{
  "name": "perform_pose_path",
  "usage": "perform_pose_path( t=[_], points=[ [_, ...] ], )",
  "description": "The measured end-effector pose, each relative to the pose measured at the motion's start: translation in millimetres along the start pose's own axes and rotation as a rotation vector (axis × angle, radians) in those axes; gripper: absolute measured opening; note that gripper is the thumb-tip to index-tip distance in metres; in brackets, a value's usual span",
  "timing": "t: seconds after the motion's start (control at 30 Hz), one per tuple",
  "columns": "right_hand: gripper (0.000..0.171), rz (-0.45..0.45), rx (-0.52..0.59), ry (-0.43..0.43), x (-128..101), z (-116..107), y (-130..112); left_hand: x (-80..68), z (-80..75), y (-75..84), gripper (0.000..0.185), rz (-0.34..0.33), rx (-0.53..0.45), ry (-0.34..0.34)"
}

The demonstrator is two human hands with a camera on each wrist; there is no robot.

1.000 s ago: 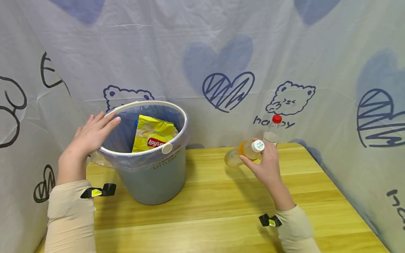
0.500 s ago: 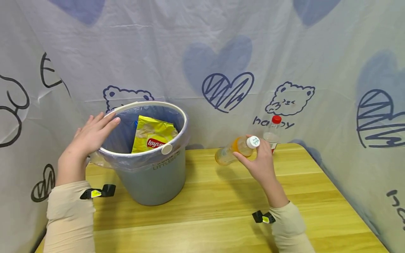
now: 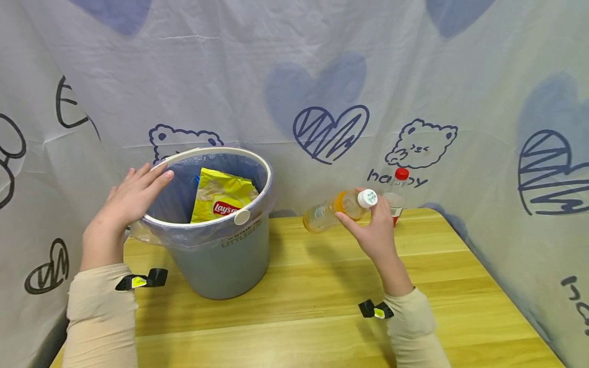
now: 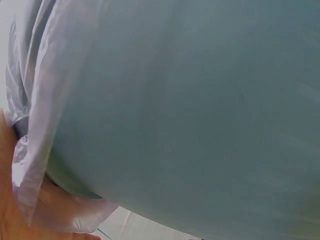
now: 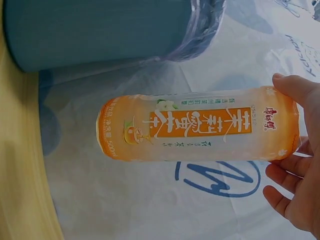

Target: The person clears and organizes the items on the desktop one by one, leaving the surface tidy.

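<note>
I see the orange-labelled bottle [image 3: 333, 210] held sideways above the surface [image 3: 322, 286], right of the bin [image 3: 216, 255], base toward the bin. My right hand [image 3: 375, 232] has its fingers curled round the smooth, round plastic near the white cap [image 3: 367, 198]; a slippery grip there could let it drop short of the bin. My left hand [image 3: 126, 202] lies flat, fingers released, on the bin's rim over the crinkly liner. A yellow crisp packet [image 3: 221, 197] sits inside the bin.
</note>
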State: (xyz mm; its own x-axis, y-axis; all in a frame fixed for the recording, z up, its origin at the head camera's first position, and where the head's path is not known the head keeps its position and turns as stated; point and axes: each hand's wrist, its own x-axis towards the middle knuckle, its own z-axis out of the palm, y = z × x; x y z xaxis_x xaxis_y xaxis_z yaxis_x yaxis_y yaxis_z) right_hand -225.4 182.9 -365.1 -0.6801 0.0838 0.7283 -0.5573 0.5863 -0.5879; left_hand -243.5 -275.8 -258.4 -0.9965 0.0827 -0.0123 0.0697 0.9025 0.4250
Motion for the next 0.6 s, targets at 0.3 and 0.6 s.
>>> perform_pose_path(
  t=[0.3, 0.6],
  points=[
    [0.062, 0.11, 0.084, 0.007, 6, 0, -14, -0.8, 1.3, -0.1, 0.076, 0.005, -0.013, 0.006],
    [0.063, 0.067, 0.128, 0.041, 13, 0, -19, -0.9, 1.2, 0.1, 0.076, 0.01, -0.014, 0.01]
  ],
)
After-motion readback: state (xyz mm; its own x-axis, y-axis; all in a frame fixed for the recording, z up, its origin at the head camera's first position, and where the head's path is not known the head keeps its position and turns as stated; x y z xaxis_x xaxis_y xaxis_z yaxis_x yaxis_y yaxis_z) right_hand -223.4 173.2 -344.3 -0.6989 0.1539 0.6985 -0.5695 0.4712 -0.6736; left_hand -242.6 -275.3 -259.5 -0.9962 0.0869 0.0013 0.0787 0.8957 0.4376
